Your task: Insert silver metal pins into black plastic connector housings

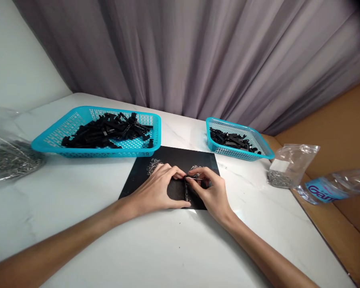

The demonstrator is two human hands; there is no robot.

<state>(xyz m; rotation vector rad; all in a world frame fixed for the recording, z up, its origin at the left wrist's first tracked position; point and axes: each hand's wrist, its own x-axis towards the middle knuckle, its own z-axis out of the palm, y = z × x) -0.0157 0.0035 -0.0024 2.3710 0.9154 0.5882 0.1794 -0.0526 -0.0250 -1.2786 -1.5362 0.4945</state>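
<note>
On a black mat [177, 157], my left hand [157, 186] spans a narrow black plastic part [186, 192], with its fingers at the far end and its thumb at the near end. My right hand [213, 190] is closed in a pinch over the part's far end. A thin silvery metal rod [195, 178] shows between its thumb and fingers; its exact kind is too small to tell. One small pile of metal pieces [154, 165] lies beyond my left hand. Another pile of metal pieces [195, 169] is partly hidden behind my right fingers.
Blue baskets of black plastic parts stand behind the mat: a larger basket [96, 152] at left, a smaller basket [240, 155] at right. A clear bag [15, 158] of metal pieces sits far left. At right are a smaller bag [283, 176] and a lying bottle [333, 188].
</note>
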